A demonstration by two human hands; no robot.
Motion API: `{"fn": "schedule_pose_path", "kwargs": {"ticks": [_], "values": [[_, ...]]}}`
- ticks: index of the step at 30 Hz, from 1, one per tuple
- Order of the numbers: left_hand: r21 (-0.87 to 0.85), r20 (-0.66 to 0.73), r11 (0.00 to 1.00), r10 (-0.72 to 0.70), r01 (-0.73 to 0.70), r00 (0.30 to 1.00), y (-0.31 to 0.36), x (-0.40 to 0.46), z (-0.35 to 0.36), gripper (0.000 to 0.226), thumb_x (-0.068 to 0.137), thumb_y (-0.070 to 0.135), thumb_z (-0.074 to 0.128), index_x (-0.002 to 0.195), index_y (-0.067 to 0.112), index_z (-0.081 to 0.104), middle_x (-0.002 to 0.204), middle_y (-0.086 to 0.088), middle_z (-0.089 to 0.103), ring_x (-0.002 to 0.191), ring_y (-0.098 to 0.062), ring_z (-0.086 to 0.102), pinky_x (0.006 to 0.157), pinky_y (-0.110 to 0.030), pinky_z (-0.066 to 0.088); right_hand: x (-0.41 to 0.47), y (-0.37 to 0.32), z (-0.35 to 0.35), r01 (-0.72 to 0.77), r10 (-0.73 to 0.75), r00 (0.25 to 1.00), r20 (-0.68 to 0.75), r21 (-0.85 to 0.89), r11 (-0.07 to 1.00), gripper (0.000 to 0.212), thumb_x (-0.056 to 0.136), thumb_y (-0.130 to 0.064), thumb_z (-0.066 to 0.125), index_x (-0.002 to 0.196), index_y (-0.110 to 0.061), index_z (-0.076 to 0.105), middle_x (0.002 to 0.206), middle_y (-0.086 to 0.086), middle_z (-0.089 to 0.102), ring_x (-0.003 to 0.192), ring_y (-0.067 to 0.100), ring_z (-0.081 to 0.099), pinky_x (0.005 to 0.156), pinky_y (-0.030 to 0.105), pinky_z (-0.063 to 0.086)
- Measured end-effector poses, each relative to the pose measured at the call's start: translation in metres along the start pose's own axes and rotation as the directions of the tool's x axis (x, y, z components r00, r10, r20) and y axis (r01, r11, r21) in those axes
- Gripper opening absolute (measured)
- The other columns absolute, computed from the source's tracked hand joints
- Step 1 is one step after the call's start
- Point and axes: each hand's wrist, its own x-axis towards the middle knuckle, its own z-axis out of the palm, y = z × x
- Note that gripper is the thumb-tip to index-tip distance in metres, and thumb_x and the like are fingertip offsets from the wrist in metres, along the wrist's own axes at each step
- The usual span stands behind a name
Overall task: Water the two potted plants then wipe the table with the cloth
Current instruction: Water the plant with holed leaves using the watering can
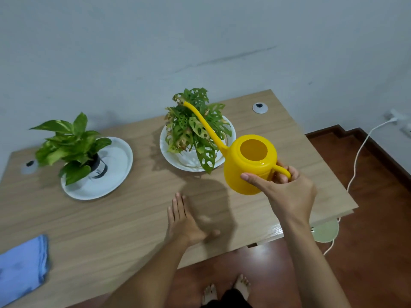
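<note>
Right hand (287, 192) closed around the handle of a yellow watering can (249, 165), fingers through the loop, thumb pressed on the can's side; can held above the table (133, 218), lid opening facing up, long spout (203, 124) reaching up and away from the hand, its tip over the leaves of the holed-leaf plant (195, 130); no water stream visible; that plant sits in a white pot on a white saucer (169, 156), just beyond and left of the right hand; left hand (186, 221) flat on the tabletop, fingers straight and together, thumb out, holding nothing, just below-left of the can; second plant (71, 145), plain green leaves, dark pot, on its own white saucer (115, 170), well to the left of both hands; blue cloth (22, 265) folded, at the near table edge, far left of the left hand, untouched; white cable (360, 156) on the floor right of the right hand; bare feet (226, 290) below the forearms.
</note>
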Motion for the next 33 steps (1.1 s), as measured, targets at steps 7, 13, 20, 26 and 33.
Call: {"fn": "schedule_pose_path", "kwargs": {"ticks": [7, 13, 20, 26, 33], "values": [[0.001, 0.034, 1.000, -0.003, 0.003, 0.999, 0.001, -0.003, -0.005, 0.170, 0.031, 0.103, 0.046, 0.146, 0.008, -0.036, 0.149, -0.013, -0.049, 0.139, -0.025, -0.044, 0.117, -0.045, -0.024, -0.014, -0.006, 0.010, 0.034, -0.040, 0.996, -0.081, -0.073, 0.997, 0.087, 0.030, -0.053, 0.091, 0.104, -0.011, 0.074, 0.056, -0.016, 0.050, 0.051, -0.005, 0.052, 0.052, 0.008, 0.044], [-0.001, 0.028, 1.000, -0.007, 0.007, 1.000, 0.002, -0.005, -0.009, 0.170, 0.032, 0.104, 0.043, 0.147, 0.007, -0.035, 0.151, -0.013, -0.047, 0.139, -0.026, -0.045, 0.117, -0.046, -0.024, -0.021, -0.015, 0.013, 0.042, -0.056, 0.990, -0.126, -0.115, 0.993, 0.091, 0.026, -0.063, 0.086, 0.103, -0.016, 0.075, 0.055, -0.015, 0.052, 0.053, -0.001, 0.055, 0.061, 0.026, 0.053], [-0.031, 0.001, 1.000, 0.002, -0.002, 1.000, 0.002, -0.008, -0.008, 0.169, 0.032, 0.103, 0.046, 0.150, 0.007, -0.029, 0.154, -0.011, -0.042, 0.141, -0.024, -0.042, 0.119, -0.046, -0.020, -0.019, -0.022, 0.009, 0.059, -0.087, 0.985, -0.148, -0.188, 0.980, 0.091, 0.030, -0.060, 0.087, 0.108, -0.016, 0.075, 0.061, -0.016, 0.053, 0.062, 0.001, 0.056, 0.066, 0.026, 0.052], [-0.045, -0.008, 0.999, 0.010, -0.011, 1.000, 0.000, -0.008, -0.008, 0.171, 0.030, 0.104, 0.046, 0.149, 0.008, -0.031, 0.154, -0.009, -0.043, 0.141, -0.023, -0.042, 0.118, -0.046, -0.022, -0.014, -0.027, 0.005, 0.064, -0.102, 0.981, -0.165, -0.221, 0.973, 0.084, 0.032, -0.064, 0.085, 0.103, -0.019, 0.075, 0.060, -0.013, 0.056, 0.063, 0.003, 0.058, 0.070, 0.030, 0.054], [-0.064, -0.019, 0.998, 0.020, -0.021, 1.000, -0.001, -0.008, -0.004, 0.171, 0.031, 0.104, 0.048, 0.149, 0.009, -0.031, 0.154, -0.008, -0.044, 0.142, -0.023, -0.041, 0.120, -0.047, -0.019, -0.011, -0.025, 0.003, 0.082, -0.121, 0.979, -0.163, -0.225, 0.971, 0.088, 0.034, -0.063, 0.087, 0.107, -0.015, 0.074, 0.068, -0.003, 0.065, 0.067, 0.004, 0.060, 0.068, 0.025, 0.049]]}}
